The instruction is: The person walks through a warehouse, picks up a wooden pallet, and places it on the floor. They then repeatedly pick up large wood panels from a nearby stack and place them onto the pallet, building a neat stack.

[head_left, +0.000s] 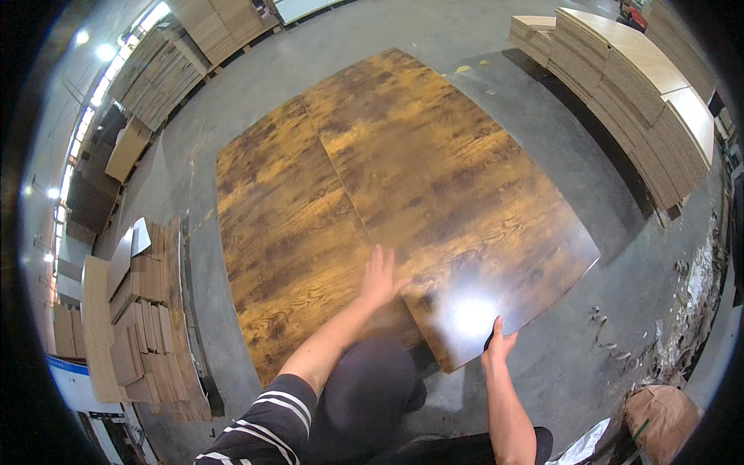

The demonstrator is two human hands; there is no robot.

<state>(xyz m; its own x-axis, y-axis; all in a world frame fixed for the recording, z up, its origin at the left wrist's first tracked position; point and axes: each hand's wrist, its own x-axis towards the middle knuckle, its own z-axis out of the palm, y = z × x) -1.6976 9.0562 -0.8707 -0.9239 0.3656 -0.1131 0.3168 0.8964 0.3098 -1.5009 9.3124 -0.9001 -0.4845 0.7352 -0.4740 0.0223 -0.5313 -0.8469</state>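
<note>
Left hand (380,282) touches panel (442,163); right hand (499,347) grips it.

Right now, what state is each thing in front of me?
Right panel, held by its near edge, reflecting glare
Left panel, lying alongside; any overlap unclear
Left hand, open, palm down
Right hand, closed on right panel, thumb on top
Right-side boards, stacked
Left-side boards, stacked unevenly

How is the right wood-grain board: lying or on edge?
Lying: board shows its broad face upward, right hand at its near edge.
</note>
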